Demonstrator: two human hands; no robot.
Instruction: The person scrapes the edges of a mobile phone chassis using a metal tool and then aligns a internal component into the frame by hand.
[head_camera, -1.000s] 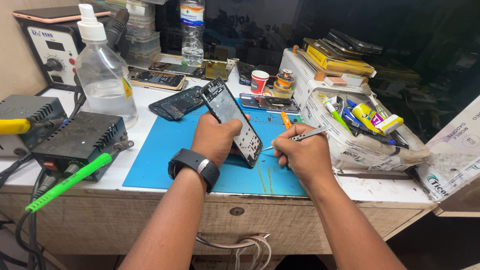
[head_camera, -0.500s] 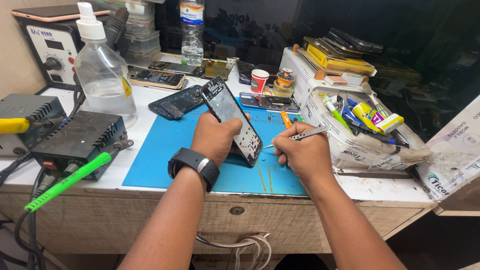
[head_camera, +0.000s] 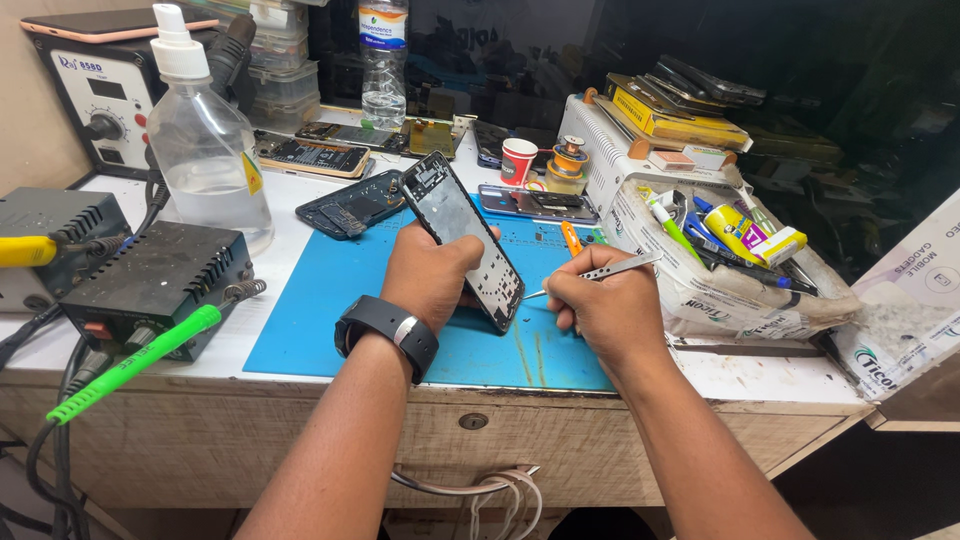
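While the left hand (head_camera: 430, 270) grips an opened phone frame (head_camera: 462, 240) from behind, fingers wrapped around its edges, the frame stands tilted over the blue mat (head_camera: 330, 300), its upper end leaning away from the person and its lower corner close to the mat. A dark wristband (head_camera: 388, 335) sits on the left wrist. The right hand (head_camera: 598, 310) is closed around a pair of metal tweezers (head_camera: 600, 272), pinching them between thumb and fingers; the thin tip points left and meets the lower right edge of the phone frame, while the rear end sticks up toward the right. The two hands sit near each other, just apart, above the middle of the mat.

The mat lies on a white worktop (head_camera: 300, 215). Beyond it lie a dark phone back cover (head_camera: 350, 205) and another flat phone part (head_camera: 535, 203), with a small red-and-white cup (head_camera: 517, 160) behind. At the left stand a clear spray bottle (head_camera: 205, 150), a black box-shaped unit (head_camera: 150, 280) and a green-handled tool (head_camera: 130, 360) on a cable. To the right, a white bag (head_camera: 720, 290) holds pens, tubes and small tools, just beside the right hand.
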